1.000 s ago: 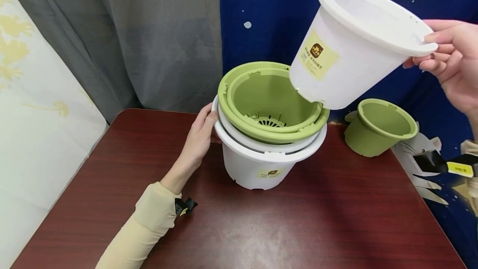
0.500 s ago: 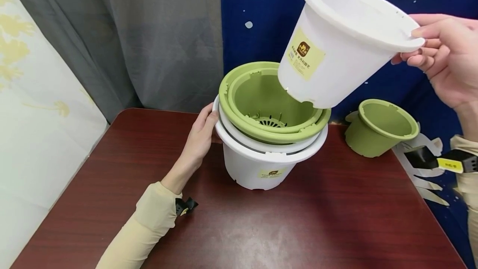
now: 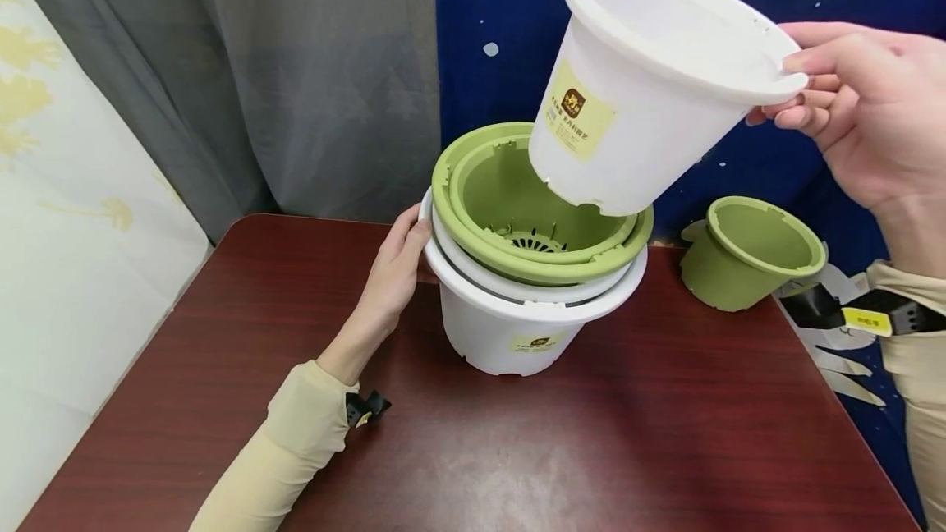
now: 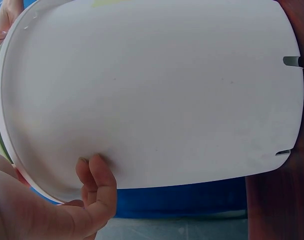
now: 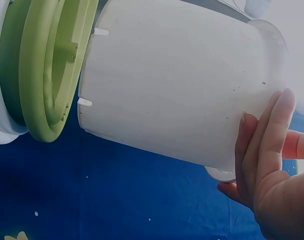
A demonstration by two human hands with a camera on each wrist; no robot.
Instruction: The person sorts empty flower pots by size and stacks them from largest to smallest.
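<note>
My right hand (image 3: 872, 97) pinches the rim of a white plastic flowerpot (image 3: 643, 97) with a yellow label. This pot hangs tilted in the air, its base over the mouth of a nested stack. At the top of that stack are green flowerpots (image 3: 543, 187), one inside another, with slots in the bottom of the inner one. They sit within white flowerpots, the outermost white pot (image 3: 488, 335) standing upright on the table. My left hand (image 3: 395, 265) grips this outer pot's rim at its left side. In the left wrist view, curled fingers (image 4: 99, 182) touch its wall.
A separate green flowerpot (image 3: 750, 253) stands tilted near the table's back right edge. The dark red wooden table (image 3: 473, 450) spreads in front of the stack. Grey cloth (image 3: 325, 80) and a blue curtain with stars (image 3: 502, 15) hang behind it.
My right hand has moved left with the white flowerpot, bringing its base farther over the green pots. My left hand and the stack have stayed in place.
</note>
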